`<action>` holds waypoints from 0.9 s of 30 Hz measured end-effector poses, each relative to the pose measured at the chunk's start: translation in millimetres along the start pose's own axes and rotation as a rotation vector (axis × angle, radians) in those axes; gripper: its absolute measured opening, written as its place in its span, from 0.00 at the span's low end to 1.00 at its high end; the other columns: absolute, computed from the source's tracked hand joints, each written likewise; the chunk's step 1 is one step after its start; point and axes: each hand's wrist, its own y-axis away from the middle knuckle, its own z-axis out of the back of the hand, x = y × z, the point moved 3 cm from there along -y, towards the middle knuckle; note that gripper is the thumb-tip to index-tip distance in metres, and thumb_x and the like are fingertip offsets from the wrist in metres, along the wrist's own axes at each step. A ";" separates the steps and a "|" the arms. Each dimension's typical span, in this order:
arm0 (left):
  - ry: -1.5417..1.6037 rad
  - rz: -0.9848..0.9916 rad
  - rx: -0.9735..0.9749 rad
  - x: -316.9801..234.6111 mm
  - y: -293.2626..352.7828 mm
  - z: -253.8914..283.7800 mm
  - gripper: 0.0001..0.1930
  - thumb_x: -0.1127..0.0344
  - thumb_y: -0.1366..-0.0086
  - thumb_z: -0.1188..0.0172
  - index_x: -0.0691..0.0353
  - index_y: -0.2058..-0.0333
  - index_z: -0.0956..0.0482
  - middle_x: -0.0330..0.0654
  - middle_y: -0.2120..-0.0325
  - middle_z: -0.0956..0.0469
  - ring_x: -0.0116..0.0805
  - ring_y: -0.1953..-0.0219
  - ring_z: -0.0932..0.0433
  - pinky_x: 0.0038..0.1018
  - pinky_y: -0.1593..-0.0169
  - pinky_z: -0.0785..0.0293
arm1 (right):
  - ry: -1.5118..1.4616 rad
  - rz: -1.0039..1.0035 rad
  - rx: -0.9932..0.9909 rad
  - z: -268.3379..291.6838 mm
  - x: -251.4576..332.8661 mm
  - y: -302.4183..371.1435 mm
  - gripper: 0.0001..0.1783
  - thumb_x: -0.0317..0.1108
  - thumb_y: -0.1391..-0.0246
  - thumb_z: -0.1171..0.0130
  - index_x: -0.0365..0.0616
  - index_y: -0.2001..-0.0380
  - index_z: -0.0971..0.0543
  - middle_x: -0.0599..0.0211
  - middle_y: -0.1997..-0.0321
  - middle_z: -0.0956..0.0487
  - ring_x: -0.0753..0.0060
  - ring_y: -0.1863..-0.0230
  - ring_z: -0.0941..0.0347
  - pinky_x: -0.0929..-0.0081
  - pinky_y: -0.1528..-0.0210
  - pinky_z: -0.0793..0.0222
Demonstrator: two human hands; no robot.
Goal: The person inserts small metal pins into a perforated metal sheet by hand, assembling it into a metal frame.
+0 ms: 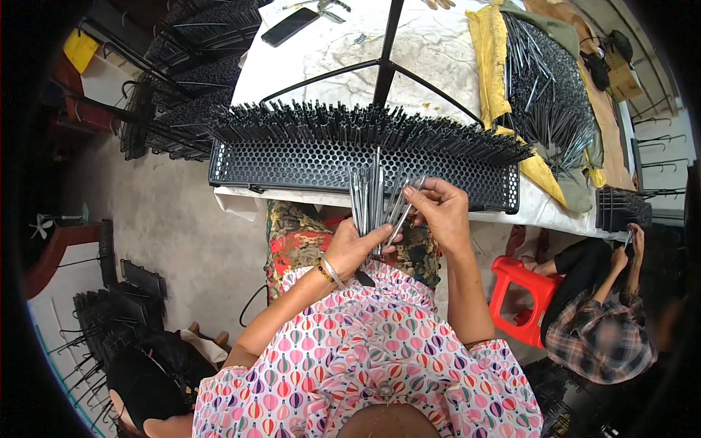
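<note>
My left hand [353,250] is closed around a fanned bundle of thin metal rods [364,198], held upright in front of my waist. My right hand [447,212] pinches a rod at the right side of that bundle between thumb and fingertips. Just beyond my hands stands a black perforated metal rack [285,165] at the table's near edge. Dark rods [314,123] stand densely in the holes along its far side, while the near rows of holes show bare. Whether the bundle's tips touch the rack I cannot tell.
A yellow-edged sack [544,95] of loose rods lies right on the white-covered table [431,36]. A phone [290,27] lies at the back left. Filled racks [197,87] stand far left. At right, a person [602,328] works beside a red stool [511,296]; another person [157,379] is lower left.
</note>
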 end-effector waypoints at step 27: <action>0.126 0.161 -0.009 -0.2 -2.2 0.8 0.13 0.72 0.38 0.47 0.72 0.56 0.31 0.53 0.60 0.24 0.37 0.61 0.21 0.28 0.61 0.21 | 0.690 1.038 -0.340 11.5 60.9 -34.9 0.12 0.25 0.60 0.34 0.39 0.69 0.22 0.63 0.70 0.21 0.66 0.71 0.26 0.73 0.68 0.33</action>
